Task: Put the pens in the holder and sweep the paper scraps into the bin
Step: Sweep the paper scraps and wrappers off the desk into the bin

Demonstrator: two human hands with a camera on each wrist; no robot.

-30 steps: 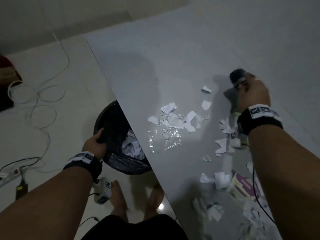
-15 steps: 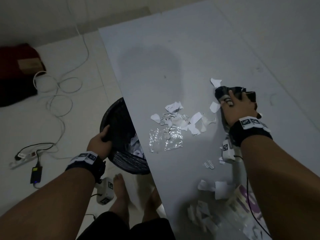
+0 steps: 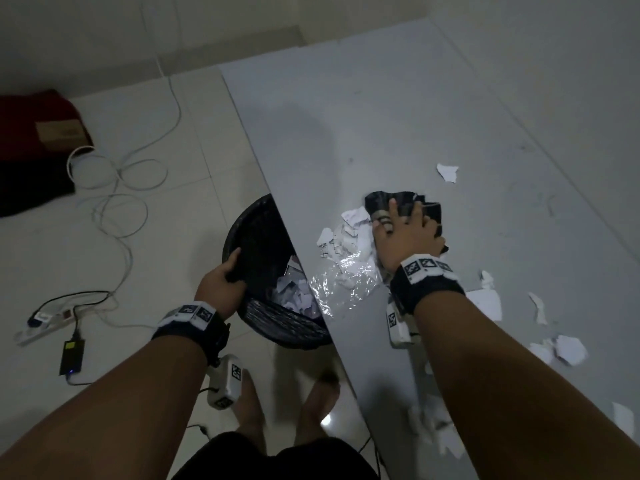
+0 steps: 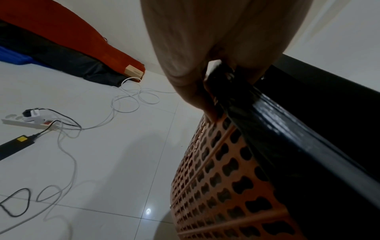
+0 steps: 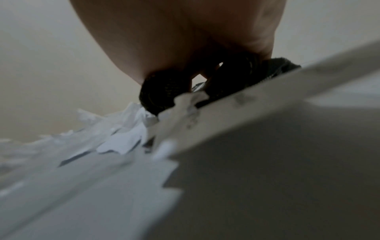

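Head view: the right hand (image 3: 407, 237) presses a dark crumpled cloth (image 3: 388, 202) flat on the grey bench (image 3: 450, 116), fingers spread over it. Compared with half a second ago, hand and cloth sit closer to the bench's left edge, and the torn white paper scraps (image 3: 349, 233) that lay loosely spread are now bunched into a heap against the cloth. A clear crinkled plastic film (image 3: 346, 282) lies between that heap and the edge, now reaching the edge. One scrap (image 3: 447, 172) stays behind, beyond the cloth; more scraps lie near the right forearm. The left hand (image 3: 221, 289) grips the rim of the round black-lined bin (image 3: 263, 237) as before, held just under the bench edge, with white scraps already inside.

Left wrist view: the left hand (image 4: 216, 48) curls its fingers over the bin's rim, thumb on the outside of the orange perforated plastic wall (image 4: 222, 178) with its black liner folded over. A white power strip (image 4: 30, 122) and cables lie on the tiled floor.

Right wrist view: the right hand (image 5: 185, 40) bears down on the dark cloth (image 5: 158, 94), blurred scraps (image 5: 115, 136) piled ahead of it.
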